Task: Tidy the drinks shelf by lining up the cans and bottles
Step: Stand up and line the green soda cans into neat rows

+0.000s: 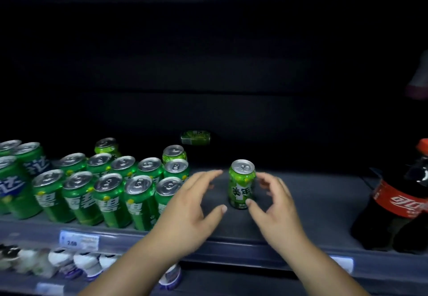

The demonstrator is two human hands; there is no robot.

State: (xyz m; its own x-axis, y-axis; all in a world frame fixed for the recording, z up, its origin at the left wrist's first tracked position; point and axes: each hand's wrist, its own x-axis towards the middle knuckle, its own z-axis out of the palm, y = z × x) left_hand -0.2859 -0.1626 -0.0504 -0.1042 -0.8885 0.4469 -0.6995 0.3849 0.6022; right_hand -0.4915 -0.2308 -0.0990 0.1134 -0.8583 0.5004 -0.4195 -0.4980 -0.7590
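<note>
Can (242, 184) stands upright between left hand (192, 205) and nearer right hand (275, 205).

green can (242, 184) upright, alone | left hand (192, 203) beside | right hand (275, 205) thumb touching

A light-green can (242, 184) stands upright, alone, midway along the shelf (312, 224), right of a block of darker green cans (111, 189) packed upright in rows. Far back, another green can (195, 137) lies on its side. Dark cola bottles (398, 205) with red labels stand at the right end.
</note>
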